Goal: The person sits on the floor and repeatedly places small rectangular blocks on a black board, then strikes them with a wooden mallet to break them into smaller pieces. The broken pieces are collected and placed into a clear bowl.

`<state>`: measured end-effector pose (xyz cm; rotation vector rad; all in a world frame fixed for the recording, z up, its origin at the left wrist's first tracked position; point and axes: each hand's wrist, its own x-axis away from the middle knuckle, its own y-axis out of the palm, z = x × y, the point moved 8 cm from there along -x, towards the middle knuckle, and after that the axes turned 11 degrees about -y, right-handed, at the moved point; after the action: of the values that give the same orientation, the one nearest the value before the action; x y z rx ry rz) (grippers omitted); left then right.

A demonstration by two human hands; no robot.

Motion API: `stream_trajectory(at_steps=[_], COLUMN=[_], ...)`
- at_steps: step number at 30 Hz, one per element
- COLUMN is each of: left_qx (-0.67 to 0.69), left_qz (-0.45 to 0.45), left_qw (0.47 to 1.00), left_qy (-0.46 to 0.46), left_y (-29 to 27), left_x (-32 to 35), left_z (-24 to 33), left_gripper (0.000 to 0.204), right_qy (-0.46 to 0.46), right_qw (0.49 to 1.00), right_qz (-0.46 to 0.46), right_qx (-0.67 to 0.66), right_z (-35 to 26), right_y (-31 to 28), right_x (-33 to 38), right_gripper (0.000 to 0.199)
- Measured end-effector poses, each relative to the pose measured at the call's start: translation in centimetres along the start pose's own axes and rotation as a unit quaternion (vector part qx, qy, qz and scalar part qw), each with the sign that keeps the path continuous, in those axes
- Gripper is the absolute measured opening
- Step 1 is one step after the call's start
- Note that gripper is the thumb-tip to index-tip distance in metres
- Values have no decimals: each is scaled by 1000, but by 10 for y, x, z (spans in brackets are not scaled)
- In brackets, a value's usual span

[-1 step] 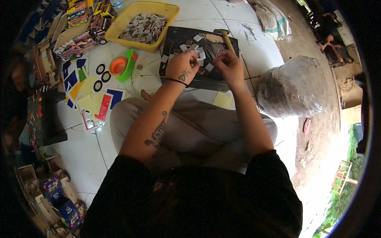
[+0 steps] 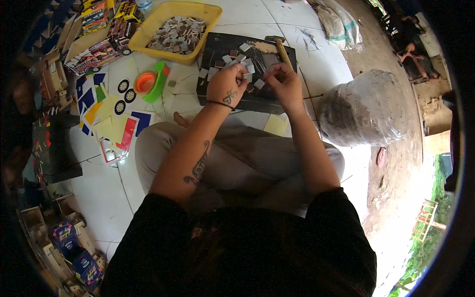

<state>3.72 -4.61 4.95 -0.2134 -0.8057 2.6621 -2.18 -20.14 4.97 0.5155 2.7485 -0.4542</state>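
Observation:
My left hand (image 2: 225, 86), a black band at its wrist, is closed with thumb and fingers together on a small square piece (image 2: 247, 74), its edge showing at the fingertips. Close on its right, my right hand (image 2: 286, 83) has thumb and forefinger pinched together; what they hold, if anything, is too small to make out. Both hands are over a low black block (image 2: 217, 47). Several grey and brown square pieces (image 2: 259, 84) lie scattered on it, beside thin dark nails or pins (image 2: 271, 60), a light-brown powdery heap (image 2: 264, 47) and a hammer (image 2: 283, 52) with a wooden handle.
A yellow basin (image 2: 213, 15) full of similar squares stands behind the block. To the left lie an orange and green container (image 2: 157, 81), black toy wheels (image 2: 123, 86), coloured sheets (image 2: 104, 126) and toy trucks (image 2: 94, 57). A large plastic-wrapped bundle (image 2: 363, 109) sits at right.
The whole view has shifted slightly. My right hand's fingers have moved a little; the left hand keeps its pinch.

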Motion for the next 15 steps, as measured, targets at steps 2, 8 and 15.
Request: stream_trajectory(at_steps=[2,8,15], left_qx=[-63,-70,-160], left_qz=[0,55,55], left_qw=[998,992,981], left_qy=[-3,93,97], left_y=[10,3,-3], left_x=[6,3,-7], left_z=[-7,-5,-4], left_gripper=[13,11,16], right_qy=[9,-1,-53], right_qw=[1000,1000,995], right_qz=[-6,-8,-32], right_qx=[-5,4,76], right_z=[3,6,-12], right_y=[3,18,32], right_x=[2,-4,-3], right_gripper=[5,8,9])
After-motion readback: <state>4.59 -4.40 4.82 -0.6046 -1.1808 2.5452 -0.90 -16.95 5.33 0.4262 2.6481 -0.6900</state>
